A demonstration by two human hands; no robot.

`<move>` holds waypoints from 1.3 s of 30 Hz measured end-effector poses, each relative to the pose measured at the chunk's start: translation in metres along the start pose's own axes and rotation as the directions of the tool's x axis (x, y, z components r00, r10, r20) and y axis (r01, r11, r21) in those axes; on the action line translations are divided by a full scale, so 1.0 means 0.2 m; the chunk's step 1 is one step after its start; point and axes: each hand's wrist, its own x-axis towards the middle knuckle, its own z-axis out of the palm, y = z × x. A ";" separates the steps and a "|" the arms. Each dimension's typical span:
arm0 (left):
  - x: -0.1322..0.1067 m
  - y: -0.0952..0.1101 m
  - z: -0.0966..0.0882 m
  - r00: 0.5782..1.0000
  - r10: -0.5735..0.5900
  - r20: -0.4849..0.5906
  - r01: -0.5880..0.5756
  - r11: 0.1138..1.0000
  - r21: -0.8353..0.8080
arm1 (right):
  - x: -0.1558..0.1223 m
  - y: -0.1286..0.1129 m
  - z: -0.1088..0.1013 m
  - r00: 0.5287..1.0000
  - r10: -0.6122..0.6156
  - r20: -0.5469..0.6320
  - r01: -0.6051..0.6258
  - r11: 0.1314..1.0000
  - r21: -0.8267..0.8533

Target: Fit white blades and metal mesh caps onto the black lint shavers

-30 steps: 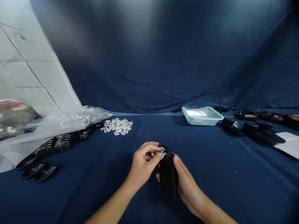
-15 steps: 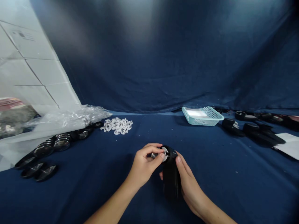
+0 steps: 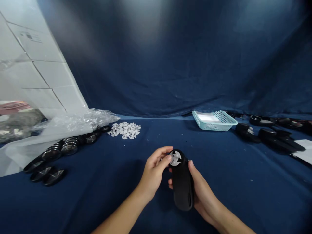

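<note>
A black handheld device (image 3: 182,188) with a long body and a round head is in my right hand (image 3: 203,193), whose fingers wrap round it from behind. In the round opening of its head sits a white plastic piece (image 3: 175,158) with notched, curved edges. My left hand (image 3: 153,170) is closed at the head's left edge. Its thumb presses on the white piece, and its index finger lies along the top of the head. The other left fingers are partly hidden behind the thumb and the device.
A pile of white plastic pieces (image 3: 125,130) lies ahead on the blue cloth (image 3: 102,201). Black round parts (image 3: 54,177) and clear plastic sheeting (image 3: 83,122) are at left. A light-blue basket (image 3: 215,125) holds something white; more black devices (image 3: 275,139) and paper (image 3: 305,151) lie at right.
The black device has turned so its front and round head face me more. The left thumb and fingers have shifted to the head's edge, leaving the white piece more visible.
</note>
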 end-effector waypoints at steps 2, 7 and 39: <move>0.00 0.00 -0.01 0.999 -0.034 -0.008 0.034 0.999 -0.039 | -0.01 0.00 0.00 0.998 0.055 0.012 -0.055 0.998 0.004; 0.01 -0.02 -0.02 0.993 -0.111 0.044 0.116 0.983 -0.142 | -0.03 -0.01 0.01 0.990 0.133 0.055 -0.133 0.991 0.000; -0.06 0.01 0.01 0.973 -0.095 0.210 0.159 0.935 -0.317 | 0.02 -0.03 -0.02 0.929 0.106 0.354 -0.191 0.958 0.214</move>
